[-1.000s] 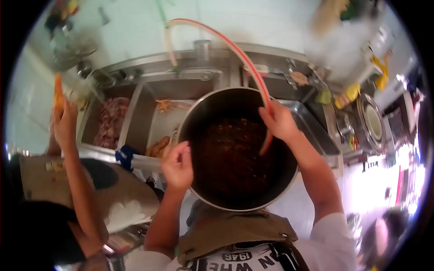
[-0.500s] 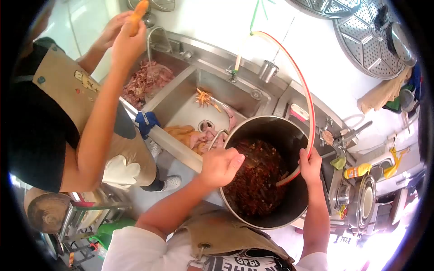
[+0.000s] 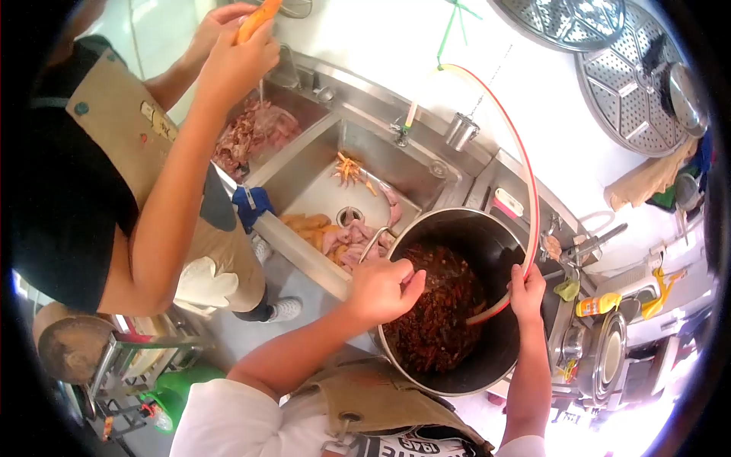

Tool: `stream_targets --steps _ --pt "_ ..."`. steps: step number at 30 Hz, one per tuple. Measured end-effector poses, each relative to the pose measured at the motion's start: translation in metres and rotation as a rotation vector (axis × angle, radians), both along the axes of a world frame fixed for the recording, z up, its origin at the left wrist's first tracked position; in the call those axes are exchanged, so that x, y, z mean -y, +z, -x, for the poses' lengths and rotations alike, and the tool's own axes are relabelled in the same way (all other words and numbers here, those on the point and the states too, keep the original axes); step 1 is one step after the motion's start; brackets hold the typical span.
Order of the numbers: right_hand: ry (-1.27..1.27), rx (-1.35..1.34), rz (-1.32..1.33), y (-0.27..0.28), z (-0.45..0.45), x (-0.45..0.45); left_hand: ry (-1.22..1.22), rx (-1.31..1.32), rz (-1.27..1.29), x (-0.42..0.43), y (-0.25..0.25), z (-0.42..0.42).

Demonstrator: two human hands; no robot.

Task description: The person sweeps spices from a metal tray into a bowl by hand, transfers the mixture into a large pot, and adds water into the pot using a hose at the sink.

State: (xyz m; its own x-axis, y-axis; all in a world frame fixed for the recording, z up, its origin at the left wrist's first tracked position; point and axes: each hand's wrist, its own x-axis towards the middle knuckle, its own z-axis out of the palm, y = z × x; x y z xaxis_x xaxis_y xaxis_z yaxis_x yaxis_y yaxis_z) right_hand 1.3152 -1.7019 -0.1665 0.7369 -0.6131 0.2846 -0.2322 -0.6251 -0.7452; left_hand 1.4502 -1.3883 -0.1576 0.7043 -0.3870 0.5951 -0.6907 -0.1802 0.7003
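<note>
A large deep metal pot point(image 3: 429, 385) stands in front of me, with dark reddish-brown liquid full of chillies and spices point(image 3: 434, 305) in it. My right hand point(image 3: 527, 293), at the pot's right rim, is closed round a clear hose with a red stripe point(image 3: 525, 164). The hose's end hangs inside the pot, close to the liquid. My left hand point(image 3: 386, 291) is closed, thumb sticking out, over the left rim beside the pot's metal handle point(image 3: 373, 242). What its curled fingers hold, if anything, is hidden.
At left a co-worker in an apron point(image 3: 114, 114) holds up a yellow-orange piece point(image 3: 257, 20). Two sink basins point(image 3: 312, 164) contain raw meat point(image 3: 263, 129), yellow feet point(image 3: 349, 169) and pale pieces point(image 3: 354, 240). Perforated steamer plates point(image 3: 632, 91) hang upper right; a yellow bottle point(image 3: 598, 305) lies at right.
The whole view has shifted slightly, so the pot and sink appear a little lower. My left thumb has bent nearer its fingers. The co-worker's hands have moved up and right.
</note>
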Motion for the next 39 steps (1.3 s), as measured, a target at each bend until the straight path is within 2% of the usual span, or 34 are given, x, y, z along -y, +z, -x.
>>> stream_targets --steps 3,4,13,16,18,21,28,31,39 --pt "-0.001 0.02 -0.072 0.004 -0.003 -0.006 0.034 0.096 -0.042 -0.001 0.002 -0.003" --pt "0.02 0.047 0.015 0.002 -0.004 -0.006 0.033 0.064 -0.043 -0.002 0.003 -0.002" --pt "0.005 0.099 -0.094 -0.008 -0.001 0.005 0.059 0.042 -0.05 -0.004 -0.001 -0.003" --pt "0.001 0.087 0.003 -0.01 0.001 0.006 0.031 0.014 -0.112 -0.006 0.003 -0.003" --pt "0.036 0.088 0.122 -0.008 0.001 0.006 0.032 0.029 -0.076 -0.005 0.004 -0.003" --pt "-0.002 0.066 -0.064 -0.004 0.002 0.004 0.008 0.015 -0.065 -0.005 0.003 -0.004" --pt "0.004 0.065 -0.041 0.003 0.0 -0.001 0.031 0.008 -0.06 -0.005 0.005 -0.002" --pt "0.034 0.083 0.035 -0.021 0.003 0.02 0.033 0.011 -0.033 -0.005 0.005 -0.001" --pt "0.058 0.112 0.048 -0.019 0.003 0.017 0.05 0.011 -0.01 -0.004 0.005 0.002"
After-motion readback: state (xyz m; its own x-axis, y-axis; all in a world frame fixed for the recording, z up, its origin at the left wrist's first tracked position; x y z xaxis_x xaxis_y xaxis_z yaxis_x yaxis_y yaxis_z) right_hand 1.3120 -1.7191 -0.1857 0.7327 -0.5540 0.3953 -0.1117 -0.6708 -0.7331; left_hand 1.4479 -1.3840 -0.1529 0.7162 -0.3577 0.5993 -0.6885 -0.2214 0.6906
